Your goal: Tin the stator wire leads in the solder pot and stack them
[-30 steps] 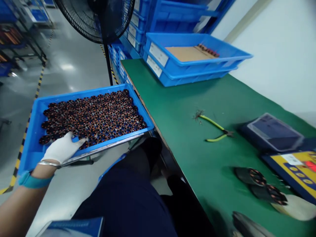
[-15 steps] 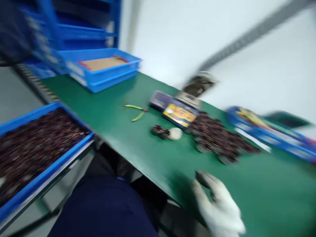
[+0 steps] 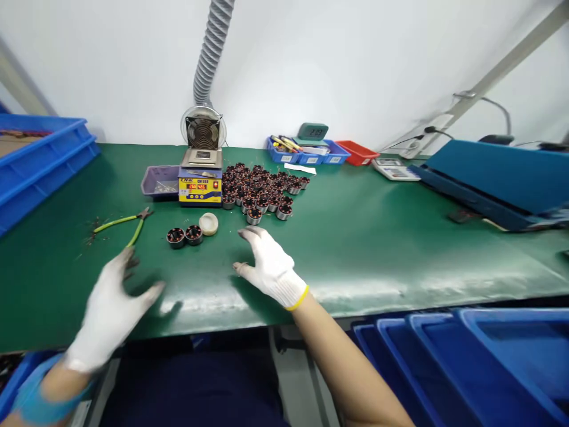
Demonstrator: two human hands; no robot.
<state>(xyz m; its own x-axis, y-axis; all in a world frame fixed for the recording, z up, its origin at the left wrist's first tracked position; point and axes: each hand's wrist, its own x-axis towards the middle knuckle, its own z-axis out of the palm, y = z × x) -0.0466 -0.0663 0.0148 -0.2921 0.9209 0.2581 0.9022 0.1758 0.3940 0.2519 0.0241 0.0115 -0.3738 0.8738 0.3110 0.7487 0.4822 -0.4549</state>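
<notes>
My left hand [image 3: 113, 305], in a white glove with darkened fingertips, hovers over the table's left front with its fingers apart and nothing in them. Just beyond it lie green-handled cutters [image 3: 141, 222]. My right hand [image 3: 267, 261], gloved too, is spread and holds nothing, close in front of a pile of copper-wound motor cores [image 3: 258, 187]. Between and beyond the hands, two separate cores [image 3: 184, 236] stand side by side next to a small round whitish container [image 3: 208, 223]. Behind these is a yellow and blue device [image 3: 200, 188] with a red digital display.
A purple tray [image 3: 160, 182] adjoins the device, under a grey hose [image 3: 208, 53]. Blue bins [image 3: 284, 157], a clock [image 3: 313, 131], a red tray [image 3: 357, 153] and a calculator [image 3: 396, 169] line the back. Blue crates [image 3: 40, 166] stand left; stacked blue trays [image 3: 480, 367] are at lower right.
The view has swung to the right and levelled. My left hand has come into view, and my right hand now appears nearer the pile, its fingers spread wider.
</notes>
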